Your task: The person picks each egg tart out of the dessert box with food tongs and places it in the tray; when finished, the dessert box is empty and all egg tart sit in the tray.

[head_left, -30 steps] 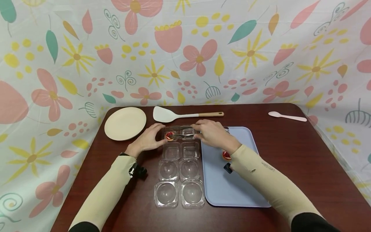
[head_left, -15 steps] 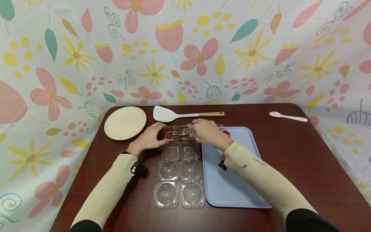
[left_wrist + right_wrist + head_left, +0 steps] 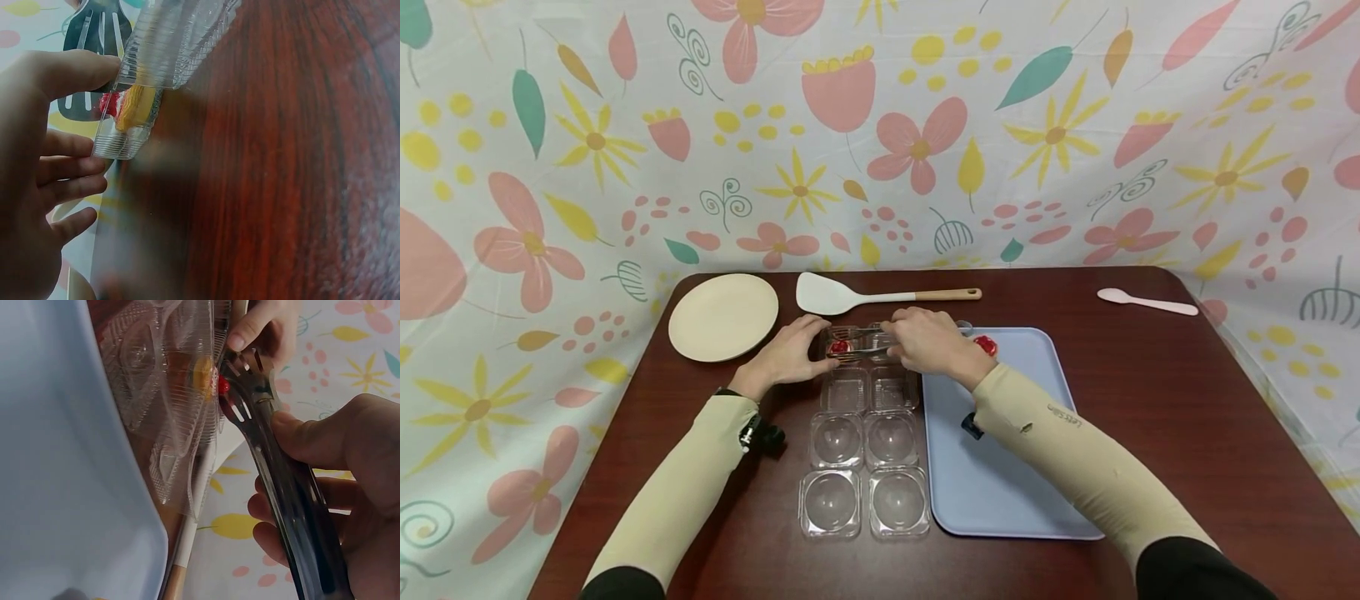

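Note:
My right hand (image 3: 932,342) grips metal tongs (image 3: 281,469), thumb on one arm and fingers round the other. The slotted tong ends reach into the far row of a clear plastic container (image 3: 844,390). There, in its left compartment, sits a small tart (image 3: 841,347) with a red topping and a yellow crust. The tong arms stand apart beside the tart; whether they touch it is hard to tell. My left hand (image 3: 784,360) holds the container's far left end, thumb on the near side and fingers on the far side.
Right of the container lies a blue tray (image 3: 1000,483) with another red-topped tart (image 3: 986,344), partly behind my right wrist. Round-domed clear lids (image 3: 831,502) lie nearer me. A cream plate (image 3: 724,318), a white spatula (image 3: 850,298) and a pink spoon (image 3: 1146,302) lie along the back.
My right hand has shifted a little left with the tongs, bringing the tart at the tray's far edge into sight. My left hand has stayed almost in place on the container.

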### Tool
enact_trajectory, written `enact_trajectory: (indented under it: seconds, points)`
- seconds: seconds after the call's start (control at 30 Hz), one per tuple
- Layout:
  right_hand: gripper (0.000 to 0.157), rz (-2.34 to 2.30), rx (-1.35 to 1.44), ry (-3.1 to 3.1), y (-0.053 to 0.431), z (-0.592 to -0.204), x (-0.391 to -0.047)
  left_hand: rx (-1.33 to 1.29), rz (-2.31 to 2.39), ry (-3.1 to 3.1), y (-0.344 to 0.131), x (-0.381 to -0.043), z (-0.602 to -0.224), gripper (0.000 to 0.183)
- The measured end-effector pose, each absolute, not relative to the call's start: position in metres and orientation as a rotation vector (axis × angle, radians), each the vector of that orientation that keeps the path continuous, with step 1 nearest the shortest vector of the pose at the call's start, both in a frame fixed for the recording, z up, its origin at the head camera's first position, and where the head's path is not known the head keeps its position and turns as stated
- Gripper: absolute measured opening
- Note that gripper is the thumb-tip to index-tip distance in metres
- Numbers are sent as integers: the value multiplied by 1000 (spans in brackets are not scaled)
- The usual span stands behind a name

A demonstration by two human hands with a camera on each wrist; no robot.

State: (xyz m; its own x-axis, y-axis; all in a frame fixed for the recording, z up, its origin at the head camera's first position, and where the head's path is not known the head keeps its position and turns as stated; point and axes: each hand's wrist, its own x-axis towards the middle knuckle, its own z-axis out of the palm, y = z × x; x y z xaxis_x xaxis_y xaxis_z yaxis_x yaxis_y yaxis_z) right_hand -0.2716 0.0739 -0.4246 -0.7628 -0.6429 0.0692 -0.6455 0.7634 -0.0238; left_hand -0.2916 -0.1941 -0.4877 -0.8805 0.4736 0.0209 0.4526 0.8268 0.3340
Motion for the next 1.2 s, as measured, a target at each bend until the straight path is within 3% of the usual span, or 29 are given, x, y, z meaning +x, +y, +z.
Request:
enact_trajectory:
  seconds: [0.67, 1.2]
  points:
    - [20, -50, 1041, -2915, 63, -417, -269, 737, 519, 2958, -192, -291, -484, 73]
    - [30, -123, 997, -2933, 52, -420, -266, 715, 510, 2946, -190, -293, -485, 76]
